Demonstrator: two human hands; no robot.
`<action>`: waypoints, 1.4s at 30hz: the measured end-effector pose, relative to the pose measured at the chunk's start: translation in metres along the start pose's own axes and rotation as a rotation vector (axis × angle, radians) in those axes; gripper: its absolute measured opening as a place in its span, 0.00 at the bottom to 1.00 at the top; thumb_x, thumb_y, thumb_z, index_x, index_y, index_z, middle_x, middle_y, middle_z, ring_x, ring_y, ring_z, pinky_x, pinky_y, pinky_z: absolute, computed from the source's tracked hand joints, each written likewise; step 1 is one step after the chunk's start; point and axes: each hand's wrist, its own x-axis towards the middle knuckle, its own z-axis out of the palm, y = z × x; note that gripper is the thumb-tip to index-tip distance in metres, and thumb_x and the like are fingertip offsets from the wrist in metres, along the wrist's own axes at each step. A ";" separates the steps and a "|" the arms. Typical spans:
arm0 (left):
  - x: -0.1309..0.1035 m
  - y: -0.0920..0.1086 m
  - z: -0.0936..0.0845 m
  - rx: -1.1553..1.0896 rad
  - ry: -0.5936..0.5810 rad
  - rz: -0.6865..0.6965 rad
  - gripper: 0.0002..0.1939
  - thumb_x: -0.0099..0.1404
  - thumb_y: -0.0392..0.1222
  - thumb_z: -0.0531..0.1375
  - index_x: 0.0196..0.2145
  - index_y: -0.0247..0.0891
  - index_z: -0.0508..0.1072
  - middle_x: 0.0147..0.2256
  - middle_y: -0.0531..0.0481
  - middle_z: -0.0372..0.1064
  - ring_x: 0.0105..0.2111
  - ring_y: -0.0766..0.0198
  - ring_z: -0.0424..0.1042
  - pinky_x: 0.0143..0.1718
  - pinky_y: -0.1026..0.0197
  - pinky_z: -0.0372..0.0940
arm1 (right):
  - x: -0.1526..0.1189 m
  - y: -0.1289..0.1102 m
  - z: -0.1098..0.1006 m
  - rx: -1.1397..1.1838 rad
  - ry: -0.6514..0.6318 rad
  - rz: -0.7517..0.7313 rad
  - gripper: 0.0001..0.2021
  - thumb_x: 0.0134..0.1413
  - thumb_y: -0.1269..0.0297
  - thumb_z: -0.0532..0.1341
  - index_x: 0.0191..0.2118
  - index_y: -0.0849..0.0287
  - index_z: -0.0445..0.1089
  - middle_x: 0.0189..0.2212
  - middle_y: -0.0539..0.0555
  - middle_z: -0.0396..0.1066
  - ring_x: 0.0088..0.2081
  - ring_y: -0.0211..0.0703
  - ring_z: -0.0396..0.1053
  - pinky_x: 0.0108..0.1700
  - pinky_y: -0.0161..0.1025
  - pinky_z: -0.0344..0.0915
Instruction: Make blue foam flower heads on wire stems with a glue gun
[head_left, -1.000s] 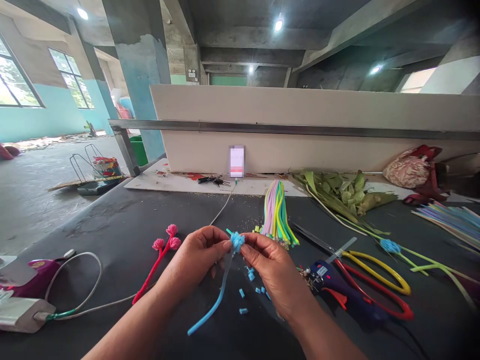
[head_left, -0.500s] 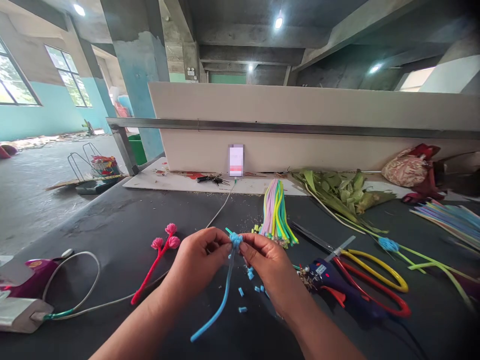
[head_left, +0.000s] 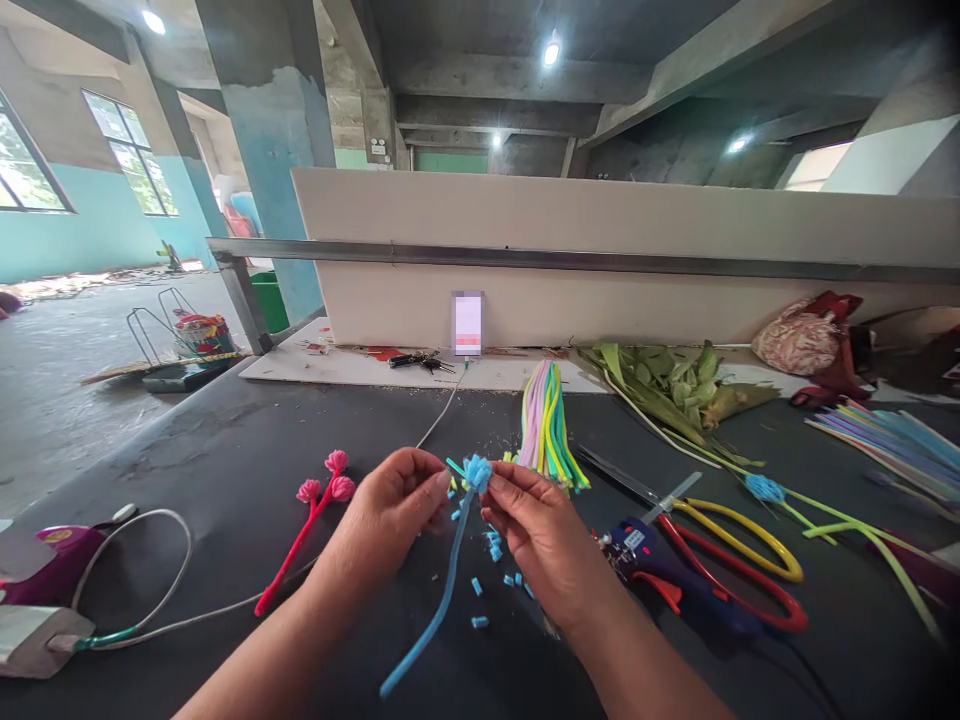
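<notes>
Blue, fuzzy, rounded cluster (head_left: 478,472), its long chenille stem (head_left: 450,590) dangling, hung above the black tabletop (head_left: 240,435), pinched in your right hand (head_left: 541,530), while your left hand (head_left: 397,505), fingertips narrowed, contents unclear, had just eased off, apparently leaving the right steadying it.

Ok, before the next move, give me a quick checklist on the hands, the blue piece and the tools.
1. Right hand pinching the blue fuzzy cluster: ok.
2. Left hand gripping the piece: cannot tell; its fingertips are right by the green tip.
3. Long blue stem hanging outside both fists: ok.
4. Scissors and glue gun out of both hands: ok.
5. Glue gun cool: cannot tell.
6. Scraps cleared from between the forearms: not ok, blue offcuts lie there.
</notes>
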 end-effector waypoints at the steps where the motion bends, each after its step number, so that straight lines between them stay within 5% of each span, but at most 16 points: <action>1: 0.000 0.000 0.002 -0.095 -0.117 -0.088 0.16 0.57 0.53 0.58 0.31 0.36 0.69 0.23 0.52 0.67 0.22 0.68 0.65 0.23 0.67 0.60 | 0.000 0.001 0.000 -0.031 0.010 -0.042 0.07 0.44 0.62 0.68 0.33 0.55 0.76 0.24 0.47 0.70 0.29 0.36 0.64 0.35 0.34 0.60; 3: -0.002 -0.001 0.005 -0.235 -0.328 -0.225 0.18 0.57 0.55 0.58 0.31 0.34 0.69 0.25 0.48 0.68 0.22 0.68 0.66 0.23 0.67 0.59 | 0.000 0.002 -0.001 -0.093 0.006 -0.106 0.08 0.46 0.62 0.67 0.34 0.55 0.76 0.24 0.47 0.70 0.30 0.37 0.64 0.36 0.35 0.60; 5: -0.003 -0.002 0.007 -0.298 -0.387 -0.268 0.17 0.56 0.53 0.60 0.29 0.33 0.70 0.25 0.48 0.68 0.22 0.69 0.66 0.24 0.67 0.59 | -0.001 0.003 0.000 -0.129 -0.022 -0.124 0.08 0.47 0.61 0.66 0.36 0.55 0.75 0.25 0.47 0.71 0.30 0.37 0.65 0.36 0.35 0.60; 12: 0.001 -0.002 0.004 -0.010 -0.143 -0.137 0.15 0.52 0.50 0.63 0.21 0.34 0.71 0.18 0.55 0.61 0.16 0.75 0.51 0.18 0.69 0.47 | -0.003 0.000 0.001 -0.180 -0.042 -0.089 0.16 0.50 0.59 0.64 0.47 0.51 0.71 0.33 0.49 0.69 0.38 0.38 0.63 0.44 0.36 0.58; 21: -0.002 -0.004 0.006 0.365 0.094 0.142 0.09 0.53 0.45 0.60 0.21 0.38 0.74 0.20 0.53 0.66 0.23 0.66 0.62 0.24 0.66 0.54 | -0.009 -0.007 0.000 -0.213 -0.093 -0.116 0.14 0.47 0.64 0.62 0.43 0.52 0.72 0.34 0.49 0.67 0.38 0.40 0.62 0.43 0.37 0.59; 30: -0.002 -0.011 0.003 0.667 0.127 0.449 0.08 0.57 0.41 0.59 0.22 0.43 0.75 0.20 0.53 0.68 0.24 0.65 0.63 0.29 0.63 0.55 | -0.012 -0.015 0.003 -0.331 -0.116 -0.137 0.12 0.45 0.64 0.64 0.40 0.53 0.72 0.28 0.47 0.63 0.31 0.35 0.59 0.36 0.34 0.59; 42: -0.003 -0.015 0.003 0.800 0.125 0.535 0.07 0.59 0.37 0.58 0.25 0.42 0.74 0.22 0.55 0.70 0.26 0.65 0.65 0.30 0.64 0.57 | -0.009 -0.013 0.001 -0.488 -0.068 -0.195 0.05 0.48 0.62 0.62 0.33 0.54 0.71 0.24 0.47 0.63 0.28 0.36 0.59 0.33 0.35 0.57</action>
